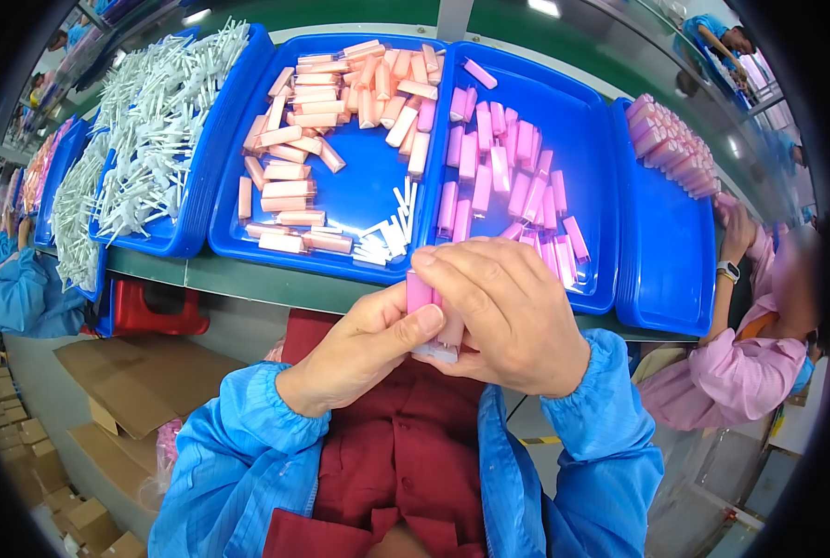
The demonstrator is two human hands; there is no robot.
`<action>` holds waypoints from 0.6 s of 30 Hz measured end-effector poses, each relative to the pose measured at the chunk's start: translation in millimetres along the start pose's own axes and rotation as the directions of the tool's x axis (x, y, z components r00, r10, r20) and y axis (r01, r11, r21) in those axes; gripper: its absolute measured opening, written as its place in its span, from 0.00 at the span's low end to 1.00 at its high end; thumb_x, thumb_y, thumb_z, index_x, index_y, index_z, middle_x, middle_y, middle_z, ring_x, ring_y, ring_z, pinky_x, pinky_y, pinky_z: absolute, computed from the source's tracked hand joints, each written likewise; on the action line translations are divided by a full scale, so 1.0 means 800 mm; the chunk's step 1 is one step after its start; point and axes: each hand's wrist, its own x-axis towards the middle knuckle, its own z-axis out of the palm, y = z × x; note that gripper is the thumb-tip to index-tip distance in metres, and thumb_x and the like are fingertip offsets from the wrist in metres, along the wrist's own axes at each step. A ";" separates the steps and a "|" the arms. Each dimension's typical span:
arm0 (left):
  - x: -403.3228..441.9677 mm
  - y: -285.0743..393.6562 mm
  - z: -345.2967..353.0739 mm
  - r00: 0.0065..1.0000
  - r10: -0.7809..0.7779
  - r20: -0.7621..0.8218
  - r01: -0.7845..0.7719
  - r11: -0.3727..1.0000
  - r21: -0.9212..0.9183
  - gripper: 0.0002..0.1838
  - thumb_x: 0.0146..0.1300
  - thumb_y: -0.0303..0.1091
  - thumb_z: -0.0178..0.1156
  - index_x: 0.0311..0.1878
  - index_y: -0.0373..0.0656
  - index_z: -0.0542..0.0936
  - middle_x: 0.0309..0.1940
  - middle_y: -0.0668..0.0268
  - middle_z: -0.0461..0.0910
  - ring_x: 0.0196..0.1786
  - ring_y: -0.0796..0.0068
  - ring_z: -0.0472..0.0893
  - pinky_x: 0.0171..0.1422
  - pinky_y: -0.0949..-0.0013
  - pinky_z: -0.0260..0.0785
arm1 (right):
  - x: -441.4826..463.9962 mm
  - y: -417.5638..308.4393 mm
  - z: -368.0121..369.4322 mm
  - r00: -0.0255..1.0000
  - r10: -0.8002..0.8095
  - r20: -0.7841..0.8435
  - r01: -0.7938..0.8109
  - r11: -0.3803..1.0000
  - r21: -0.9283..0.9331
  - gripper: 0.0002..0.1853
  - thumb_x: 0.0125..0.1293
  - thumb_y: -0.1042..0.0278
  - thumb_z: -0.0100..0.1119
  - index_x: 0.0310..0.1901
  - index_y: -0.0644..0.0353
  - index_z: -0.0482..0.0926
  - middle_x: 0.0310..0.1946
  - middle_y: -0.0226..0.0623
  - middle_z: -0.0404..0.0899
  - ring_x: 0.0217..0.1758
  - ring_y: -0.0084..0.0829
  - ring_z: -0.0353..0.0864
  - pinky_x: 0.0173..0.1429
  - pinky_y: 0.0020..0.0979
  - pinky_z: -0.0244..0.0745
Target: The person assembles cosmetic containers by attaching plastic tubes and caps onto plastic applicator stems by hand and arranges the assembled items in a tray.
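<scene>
In front of my chest, both hands meet around a pink rectangular tube (420, 292), with a paler pink piece and a clear end (436, 352) showing below it. My left hand (355, 349) is closed on it from the left, the thumb lying across its front. My right hand (508, 312) wraps over the top and right side, hiding much of it. Just beyond, a blue tray (364, 200) carries peach rectangular tubes (317, 107) and small white sticks (392, 228). Beside it, another blue tray (582, 126) bears loose pink tubes (480, 186).
At left, blue trays (212, 139) are heaped with thin white plastic parts (169, 121). A right-hand tray (666, 242) has stacked pink pieces (671, 149); a co-worker's hand (737, 228) is beside it. Flattened cardboard (141, 377) and a red stool (159, 312) are below left.
</scene>
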 end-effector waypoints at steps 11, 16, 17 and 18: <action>-0.003 0.006 -0.001 0.985 0.171 0.007 -0.161 0.909 0.385 0.13 0.75 0.26 0.55 0.59 0.36 0.73 0.53 0.61 0.79 0.58 0.72 0.78 0.65 0.67 0.70 | -0.008 0.000 -0.010 0.994 0.107 -0.028 -0.090 0.932 0.352 0.40 0.51 0.58 0.78 0.67 0.61 0.74 0.60 0.38 0.80 0.57 0.39 0.79 0.62 0.38 0.70; 0.010 0.001 -0.008 0.914 0.347 0.208 -0.366 0.491 0.790 0.20 0.60 0.12 0.51 0.56 0.36 0.73 0.47 0.53 0.76 0.53 0.53 0.78 0.60 0.59 0.70 | -0.022 0.006 -0.017 0.997 0.032 -0.069 -0.007 0.943 0.332 0.32 0.50 0.67 0.79 0.60 0.58 0.82 0.51 0.35 0.84 0.46 0.34 0.81 0.50 0.35 0.72; 0.012 0.002 -0.008 0.911 0.329 0.249 -0.387 0.472 0.792 0.20 0.60 0.12 0.51 0.56 0.35 0.73 0.47 0.53 0.76 0.52 0.53 0.77 0.59 0.59 0.69 | -0.024 0.004 -0.015 0.997 0.012 -0.074 0.013 0.943 0.334 0.31 0.49 0.68 0.80 0.58 0.58 0.83 0.50 0.34 0.85 0.45 0.33 0.82 0.49 0.33 0.73; 0.015 0.003 -0.009 0.905 0.311 0.291 -0.410 0.454 0.791 0.19 0.60 0.13 0.51 0.55 0.35 0.74 0.47 0.53 0.76 0.52 0.52 0.77 0.59 0.59 0.69 | -0.023 0.000 -0.013 0.995 0.034 -0.098 0.006 0.927 0.375 0.23 0.50 0.71 0.79 0.51 0.57 0.87 0.47 0.32 0.86 0.42 0.30 0.82 0.43 0.30 0.74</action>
